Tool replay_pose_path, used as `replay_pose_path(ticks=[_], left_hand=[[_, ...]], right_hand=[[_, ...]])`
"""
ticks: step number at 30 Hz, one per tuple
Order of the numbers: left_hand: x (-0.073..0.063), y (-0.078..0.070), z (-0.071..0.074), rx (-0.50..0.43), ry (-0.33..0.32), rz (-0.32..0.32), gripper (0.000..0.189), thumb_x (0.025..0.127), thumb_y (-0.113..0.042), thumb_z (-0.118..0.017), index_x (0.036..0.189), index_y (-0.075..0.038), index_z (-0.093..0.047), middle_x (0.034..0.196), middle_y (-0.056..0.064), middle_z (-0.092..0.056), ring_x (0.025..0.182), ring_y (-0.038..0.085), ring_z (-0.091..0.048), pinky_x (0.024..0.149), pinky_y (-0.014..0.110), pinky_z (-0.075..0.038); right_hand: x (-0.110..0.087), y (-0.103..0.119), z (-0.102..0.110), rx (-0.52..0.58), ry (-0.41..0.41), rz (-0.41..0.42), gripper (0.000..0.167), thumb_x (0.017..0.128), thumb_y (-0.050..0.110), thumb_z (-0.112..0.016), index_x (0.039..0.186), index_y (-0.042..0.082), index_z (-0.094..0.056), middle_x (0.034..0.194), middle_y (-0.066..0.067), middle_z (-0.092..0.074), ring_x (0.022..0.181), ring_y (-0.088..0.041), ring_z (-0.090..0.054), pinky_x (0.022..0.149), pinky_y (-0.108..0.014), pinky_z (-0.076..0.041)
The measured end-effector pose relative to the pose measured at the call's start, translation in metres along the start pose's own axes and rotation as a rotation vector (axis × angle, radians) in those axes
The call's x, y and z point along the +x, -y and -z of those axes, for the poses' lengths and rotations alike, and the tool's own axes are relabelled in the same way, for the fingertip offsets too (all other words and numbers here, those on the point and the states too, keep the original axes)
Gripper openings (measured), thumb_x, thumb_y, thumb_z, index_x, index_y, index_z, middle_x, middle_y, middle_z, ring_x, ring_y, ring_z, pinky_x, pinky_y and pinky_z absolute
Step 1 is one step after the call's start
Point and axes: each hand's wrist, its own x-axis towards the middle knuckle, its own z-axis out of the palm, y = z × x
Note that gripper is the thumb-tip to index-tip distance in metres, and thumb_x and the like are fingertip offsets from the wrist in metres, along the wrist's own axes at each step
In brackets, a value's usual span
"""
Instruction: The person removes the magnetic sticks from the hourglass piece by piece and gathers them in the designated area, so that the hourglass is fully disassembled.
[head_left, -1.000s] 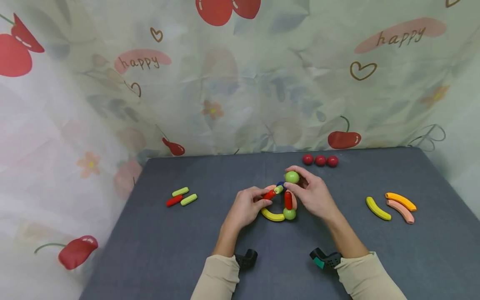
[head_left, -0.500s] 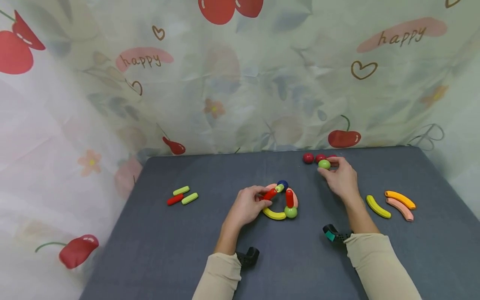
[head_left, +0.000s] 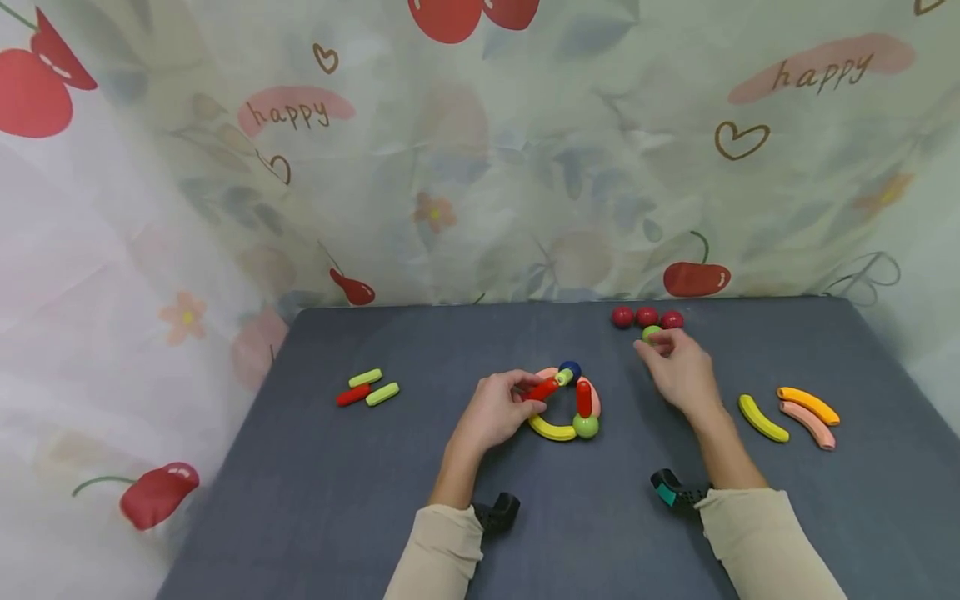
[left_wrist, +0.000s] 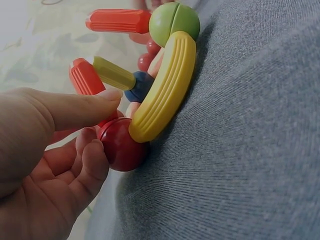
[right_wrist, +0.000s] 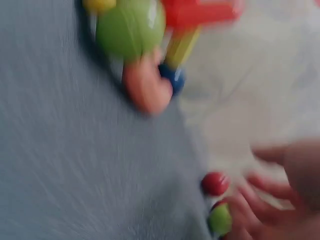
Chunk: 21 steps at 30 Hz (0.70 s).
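Observation:
My left hand (head_left: 495,410) pinches the lower part of an upright red stick (left_wrist: 85,77); its fingertips touch the dark red ball (left_wrist: 122,145) under it. That ball joins a ring of magnetic building pieces: a curved yellow stick (head_left: 553,431), a green ball (head_left: 586,427) bearing another red stick (head_left: 584,398), curved pink sticks (head_left: 595,400) and a blue ball (head_left: 573,369) with a light green stick (head_left: 564,377). My right hand (head_left: 681,371) is at the back, fingers loose and apart, close beside a loose green ball (head_left: 651,333).
Three red balls (head_left: 647,317) line the table's back edge. Short green and red sticks (head_left: 354,394) lie at the left. Curved yellow (head_left: 763,419), orange (head_left: 808,405) and pink (head_left: 807,425) sticks lie at the right. A printed cloth (head_left: 465,167) hangs behind the table.
My right hand has carried the green ball from above the ring to the right and back, beside the red balls, and let go of it. My left hand has stayed at the ring.

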Motion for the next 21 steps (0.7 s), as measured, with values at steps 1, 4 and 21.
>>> replay_pose_path(ticks=[1, 4, 21], left_hand=[[-0.001, 0.000, -0.001, 0.000, 0.003, 0.007, 0.032, 0.090, -0.024, -0.080, 0.121, -0.021, -0.073, 0.095, -0.003, -0.071, 0.069, 0.013, -0.054, 0.062, 0.023, -0.047], [-0.002, 0.001, -0.005, 0.005, 0.005, 0.016, 0.032, 0.090, -0.025, -0.080, 0.121, -0.020, -0.074, 0.088, -0.003, -0.068, 0.067, 0.013, -0.053, 0.060, 0.023, -0.046], [-0.002, 0.004, 0.018, -0.027, -0.082, 0.019, 0.030, 0.098, -0.031, -0.070, 0.125, -0.021, -0.061, 0.111, 0.004, -0.075, 0.090, 0.015, -0.068, 0.083, 0.038, -0.058]], right_hand=[[-0.008, 0.003, -0.001, 0.029, 0.079, 0.025, 0.053, 0.101, 0.046, -0.060, 0.133, 0.003, -0.059, 0.120, -0.020, -0.064, 0.101, -0.033, -0.059, 0.082, -0.041, -0.051], [-0.025, 0.003, -0.011, 0.146, 0.365, 0.113, 0.048, 0.099, 0.045, -0.064, 0.130, 0.009, -0.063, 0.113, -0.014, -0.069, 0.094, -0.027, -0.061, 0.078, -0.032, -0.052], [-0.035, -0.001, -0.041, 0.160, 0.470, 0.301, 0.021, 0.089, 0.036, -0.080, 0.097, 0.018, -0.071, 0.090, -0.002, -0.055, 0.082, -0.017, -0.053, 0.068, -0.024, -0.044]])
